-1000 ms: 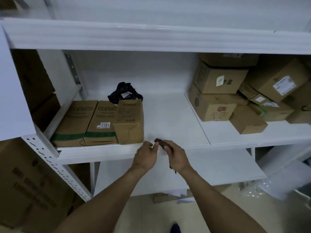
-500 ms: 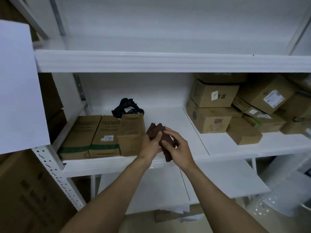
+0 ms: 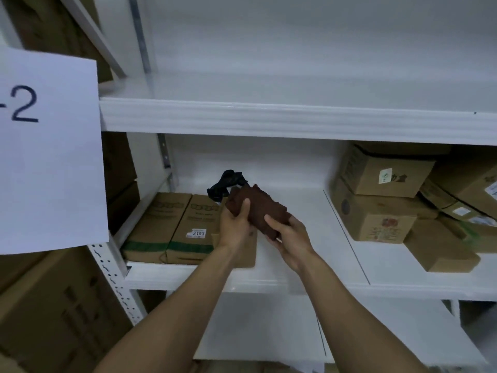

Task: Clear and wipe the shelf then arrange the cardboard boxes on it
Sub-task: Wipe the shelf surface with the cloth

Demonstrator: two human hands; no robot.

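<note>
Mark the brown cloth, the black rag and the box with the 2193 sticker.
brown cloth (image 3: 259, 203), head view, middle of its upper face.
black rag (image 3: 227, 181), head view, centre of the bunch.
box with the 2193 sticker (image 3: 193, 219), head view, top face above the sticker.

Both bare forearms enter from the bottom edge of the view and converge upward toward the centre. The left grip is raised above the front edge of the shelf with the back of the hand toward the camera. Its thumb lies up the near face of a brown cloth, and its other fingers are hidden behind the cloth. The right grip sits just beside it and slightly lower, thumb pressed on the cloth's near face, remaining fingers curled underneath. Both wrists run roughly in line with their forearms.
</note>
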